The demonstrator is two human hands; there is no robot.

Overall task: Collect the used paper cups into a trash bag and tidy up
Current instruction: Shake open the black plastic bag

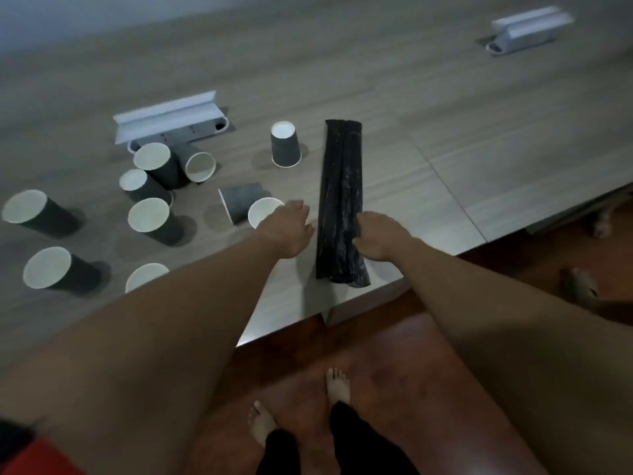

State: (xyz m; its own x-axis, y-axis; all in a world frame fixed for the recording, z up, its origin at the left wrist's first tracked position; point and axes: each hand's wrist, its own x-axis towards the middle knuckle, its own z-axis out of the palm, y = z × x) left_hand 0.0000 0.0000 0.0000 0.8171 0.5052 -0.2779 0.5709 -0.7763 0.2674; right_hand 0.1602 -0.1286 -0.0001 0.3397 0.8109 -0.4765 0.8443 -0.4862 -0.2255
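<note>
Fingers of the left hand (291, 231) are lying loosely curled, holding nothing, hovering just left of the bag (340, 204); whether they are touching the table (445, 138) I cannot tell. Right hand (378, 236) is resting against the bag's right edge, fingertips curling onto the plastic. It looks like a light pinch, though the fingers are partly hidden.

Left to right:
- Cups (150, 219) are clustering at 9 to 10 o'clock from the hands, most lying tipped with their mouths facing the camera.
- One cup (262, 214) is sitting just beyond the left hand at 11 o'clock, touching a fallen cup (239, 202) lying on its side.
- Inverted cup (286, 144) is standing base-up at 12 o'clock, near the bag's far end.
- Socket box (168, 120) is sitting open behind the cluster; a second box (529, 30) is standing far off at 1 o'clock.
- Bag is lying folded into a long flat strip, long axis running 12 to 6, near end almost at the table edge.

Judgement: the hands are flanking the strip to pick it up and shake it open. The strip is lying lengthwise toward the person, so both hands can take the near end. No cup is in the bag yet; collection is not started.
</note>
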